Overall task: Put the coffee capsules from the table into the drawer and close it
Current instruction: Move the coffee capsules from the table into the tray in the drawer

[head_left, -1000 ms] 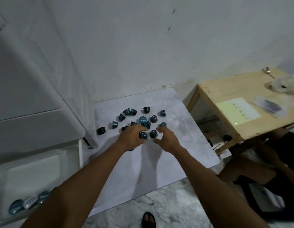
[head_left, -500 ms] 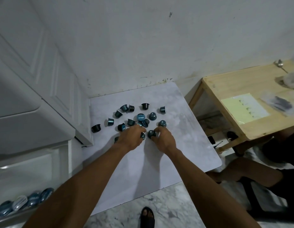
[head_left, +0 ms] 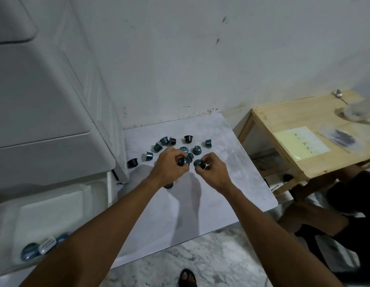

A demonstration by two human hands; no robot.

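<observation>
Fingers of the left hand (head_left: pixel 169 164) and right hand (head_left: pixel 212 169) each pinch coffee capsules (head_left: pixel 197 150) above the white table (head_left: pixel 231 183); the open drawer (head_left: pixel 55 208) lies left, nearer the left hand.

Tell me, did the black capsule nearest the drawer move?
No. The black capsule lies on the white table by the cabinet corner, left of the other capsules, same as before. Only the camera shifted.
</observation>
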